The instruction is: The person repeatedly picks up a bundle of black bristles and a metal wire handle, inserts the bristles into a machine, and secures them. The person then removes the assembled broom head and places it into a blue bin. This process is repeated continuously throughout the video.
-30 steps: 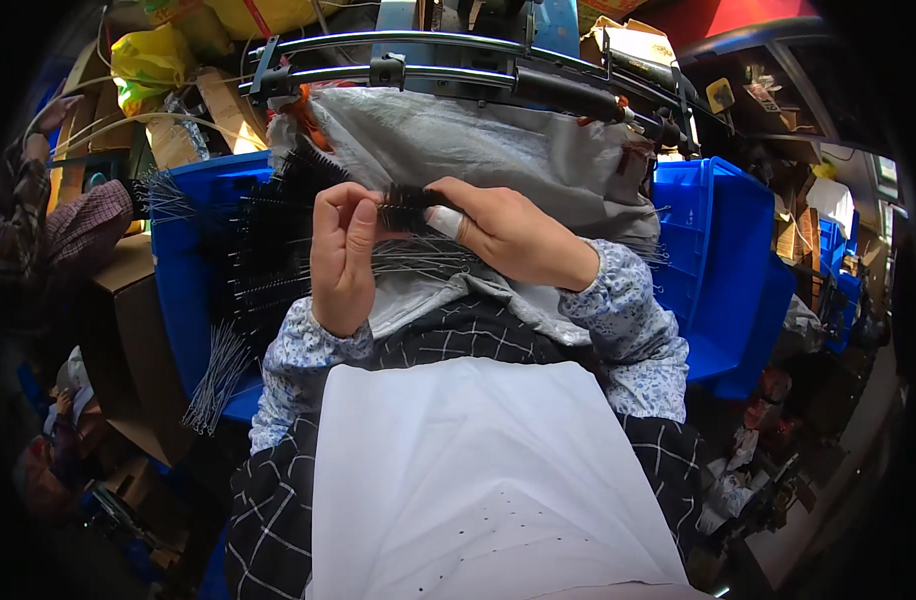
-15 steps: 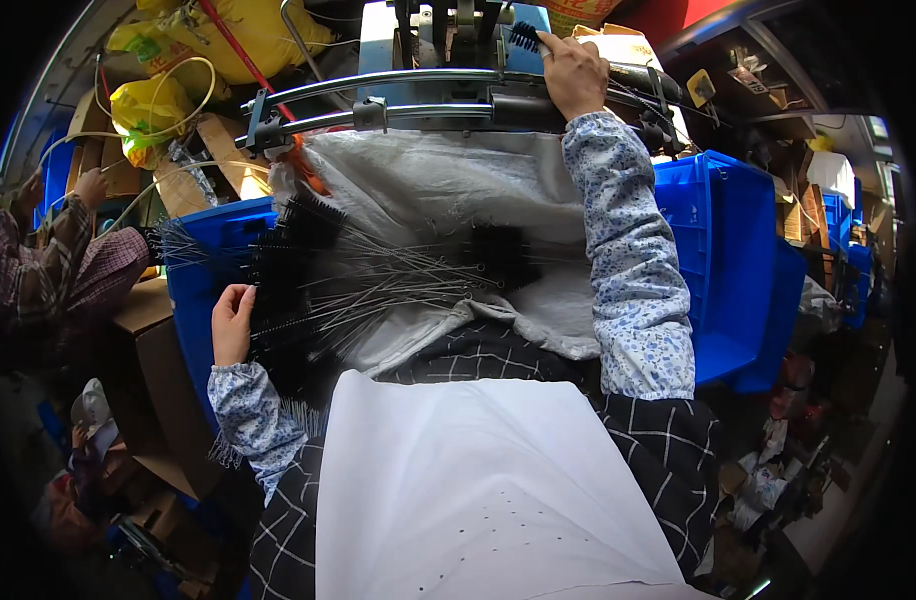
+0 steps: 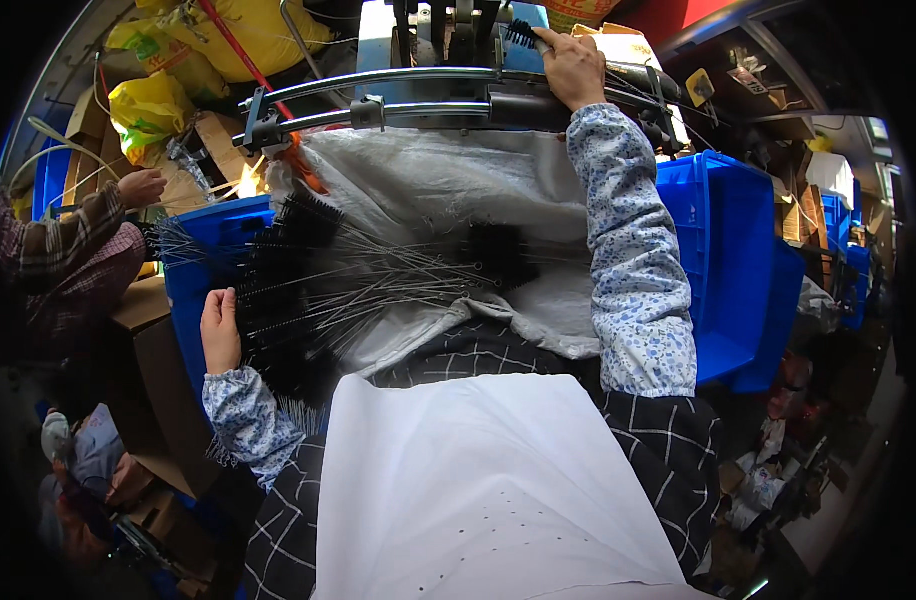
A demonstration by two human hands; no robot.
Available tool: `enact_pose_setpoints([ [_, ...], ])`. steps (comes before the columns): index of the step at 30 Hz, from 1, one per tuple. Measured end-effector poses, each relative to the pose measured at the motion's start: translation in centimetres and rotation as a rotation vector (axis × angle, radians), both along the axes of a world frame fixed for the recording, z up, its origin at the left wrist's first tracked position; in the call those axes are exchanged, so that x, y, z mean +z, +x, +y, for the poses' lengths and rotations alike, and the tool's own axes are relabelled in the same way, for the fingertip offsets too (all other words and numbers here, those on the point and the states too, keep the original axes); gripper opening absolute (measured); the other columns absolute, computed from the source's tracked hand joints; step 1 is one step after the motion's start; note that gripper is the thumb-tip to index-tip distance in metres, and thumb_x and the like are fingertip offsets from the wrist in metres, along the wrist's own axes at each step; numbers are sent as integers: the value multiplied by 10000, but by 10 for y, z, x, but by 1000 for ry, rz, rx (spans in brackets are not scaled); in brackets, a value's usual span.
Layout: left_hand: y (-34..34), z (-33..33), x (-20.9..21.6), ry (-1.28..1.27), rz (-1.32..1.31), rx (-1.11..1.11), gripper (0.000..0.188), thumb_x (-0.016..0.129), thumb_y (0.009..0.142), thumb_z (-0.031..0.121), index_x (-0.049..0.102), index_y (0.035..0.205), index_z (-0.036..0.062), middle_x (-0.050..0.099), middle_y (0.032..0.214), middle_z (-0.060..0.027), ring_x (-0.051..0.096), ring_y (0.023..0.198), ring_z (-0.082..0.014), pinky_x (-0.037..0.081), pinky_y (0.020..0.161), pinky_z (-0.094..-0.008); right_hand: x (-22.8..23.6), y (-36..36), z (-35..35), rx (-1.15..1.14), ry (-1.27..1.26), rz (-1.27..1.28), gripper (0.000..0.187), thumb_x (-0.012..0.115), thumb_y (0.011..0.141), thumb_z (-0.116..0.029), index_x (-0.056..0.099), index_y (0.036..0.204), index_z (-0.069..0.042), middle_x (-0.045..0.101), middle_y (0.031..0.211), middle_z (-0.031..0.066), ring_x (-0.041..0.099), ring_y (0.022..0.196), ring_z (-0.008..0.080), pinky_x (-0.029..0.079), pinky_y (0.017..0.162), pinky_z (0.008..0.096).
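Observation:
My right hand (image 3: 575, 75) is raised to the machine at the top and closed around a small black-bristled brush (image 3: 521, 35), its bristle head poking out to the left. A heap of wire-handled brushes lies across my lap on a white woven sheet, black bristle heads (image 3: 288, 265) at the left and thin looped wire stems (image 3: 408, 275) toward the middle. At the heap's left edge, my left hand (image 3: 220, 332) has its fingers drawn together against the bristles; what they pinch, if anything, is hidden. More black bristles (image 3: 503, 255) lie right of the stems.
Metal rails (image 3: 428, 112) of the machine cross in front of me. Blue bins stand at the right (image 3: 723, 270) and left (image 3: 183, 300). Another person's hand (image 3: 141, 188) is at the far left, near yellow bags (image 3: 148, 115). An open cardboard box (image 3: 158, 380) sits below.
My left hand has shifted slightly left and down. My right hand and its brush barely moved. The other person's hand moved right, and sparks or a bright glint now show beside the left bin.

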State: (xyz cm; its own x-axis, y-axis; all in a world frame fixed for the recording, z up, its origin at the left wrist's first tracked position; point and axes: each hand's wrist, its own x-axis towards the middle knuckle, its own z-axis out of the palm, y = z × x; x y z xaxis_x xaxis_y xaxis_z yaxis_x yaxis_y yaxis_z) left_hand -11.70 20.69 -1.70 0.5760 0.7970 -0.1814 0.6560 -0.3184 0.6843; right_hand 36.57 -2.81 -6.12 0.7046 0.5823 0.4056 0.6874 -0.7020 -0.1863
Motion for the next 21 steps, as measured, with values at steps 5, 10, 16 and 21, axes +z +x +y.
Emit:
enact_pose_setpoints([
  [5,9,1,21,208,-112,111,276,435,889,276,472,799,18,426,674,9,366,631,-77,329,582,-210,3,0,2,-18,-21,36,244,474,809,-259,582,1027,-277,603,890,1,474,891,220,347,803,391],
  [10,25,9,14,277,-231,105,286,430,890,287,476,833,10,486,753,-12,423,709,-89,362,666,-207,-8,11,10,0,-107,3,351,423,820,-135,503,1133,-272,535,1085,-23,385,1107,214,180,907,495],
  [16,1,52,-43,150,-447,373,221,434,891,234,509,884,26,510,811,-6,463,752,-82,387,703,-206,-8,19,-1,3,-108,-114,365,445,808,-186,467,1167,-251,491,1162,-16,359,1148,203,195,909,519],
  [21,-13,67,-19,145,-855,585,213,422,893,216,501,939,24,513,844,-16,481,803,-106,413,716,-243,5,-3,-26,-278,-110,-63,476,525,756,-321,439,1191,-146,484,1151,71,392,1061,268,284,832,482],
])
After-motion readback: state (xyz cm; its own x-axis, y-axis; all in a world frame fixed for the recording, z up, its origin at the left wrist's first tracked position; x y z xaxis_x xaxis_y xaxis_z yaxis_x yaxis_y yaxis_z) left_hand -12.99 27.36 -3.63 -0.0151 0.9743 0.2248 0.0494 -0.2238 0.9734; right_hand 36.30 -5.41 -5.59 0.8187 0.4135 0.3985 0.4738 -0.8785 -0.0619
